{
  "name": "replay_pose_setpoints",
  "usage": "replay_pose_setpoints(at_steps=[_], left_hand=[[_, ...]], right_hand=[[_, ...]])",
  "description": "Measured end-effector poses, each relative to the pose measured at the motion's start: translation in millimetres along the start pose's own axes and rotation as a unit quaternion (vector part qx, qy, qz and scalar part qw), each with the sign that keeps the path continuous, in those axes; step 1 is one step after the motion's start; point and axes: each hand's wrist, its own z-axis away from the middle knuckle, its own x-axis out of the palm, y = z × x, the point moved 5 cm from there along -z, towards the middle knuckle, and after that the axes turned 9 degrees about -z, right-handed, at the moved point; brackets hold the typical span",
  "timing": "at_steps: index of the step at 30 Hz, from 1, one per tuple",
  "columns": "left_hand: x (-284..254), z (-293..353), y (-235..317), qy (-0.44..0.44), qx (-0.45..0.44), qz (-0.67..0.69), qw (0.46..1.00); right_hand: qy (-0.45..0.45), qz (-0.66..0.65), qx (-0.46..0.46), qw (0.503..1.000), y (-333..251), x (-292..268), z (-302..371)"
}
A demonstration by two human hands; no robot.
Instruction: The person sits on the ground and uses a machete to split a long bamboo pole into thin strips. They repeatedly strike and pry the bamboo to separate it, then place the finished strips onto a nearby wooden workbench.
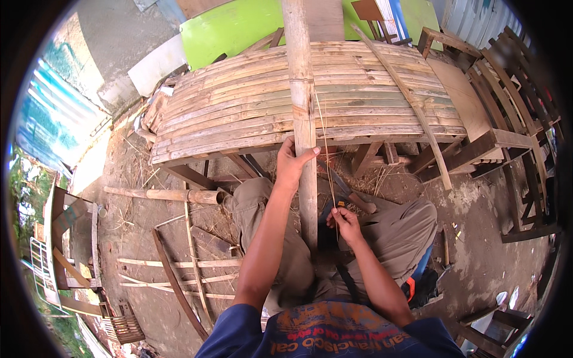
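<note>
A long, pale bamboo pole [302, 83] stands up from between my legs and leans across the edge of a slatted bamboo bench [233, 101]. My left hand [290, 163] is wrapped round it just below the bench edge, thumb across its face. Right of the pole, my right hand [346, 225] is closed in a pinch on a thin bamboo strip [329, 173], which runs up beside the pole to the bench top. A large knife with a wooden handle [362, 203] lies between the pole and my right knee, its dark blade slanting toward the bench; neither hand touches it.
A bamboo stick [412, 101] lies across the bench's right side. Left on the ground are a bamboo tube [179, 196] and several crossed strips [191, 262]. Stacked wooden frames [516, 149] stand at right. A hammer-like tool [446, 247] is beside my right knee.
</note>
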Motion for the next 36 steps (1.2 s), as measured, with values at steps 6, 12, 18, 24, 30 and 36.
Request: replay_pose_setpoints(at_steps=[6, 12, 18, 24, 30, 36], left_hand=[[-2, 6, 7, 0.008, -0.011, 0.007, 1.0], [-10, 1, 3, 0.098, -0.021, -0.019, 0.995], [-14, -1, 10, 0.132, 0.003, -0.056, 0.99], [-18, 2, 11, 0.147, -0.038, -0.086, 0.985], [-14, 0, 7, 0.1, -0.048, -0.095, 0.989], [-4, 6, 12, 0.12, -0.033, -0.069, 0.99]], right_hand=[[0.02, 0.046, -0.042, 0.998, -5, -3, -3], [0.099, 0.083, -0.057, 0.99, -32, -17, 6], [0.23, 0.297, -0.222, 0.9, -107, -39, 34], [0.266, 0.391, -0.32, 0.821, -220, -70, 85], [0.308, 0.462, -0.419, 0.718, -321, -82, 133], [0.373, 0.544, -0.442, 0.608, -402, -92, 182]])
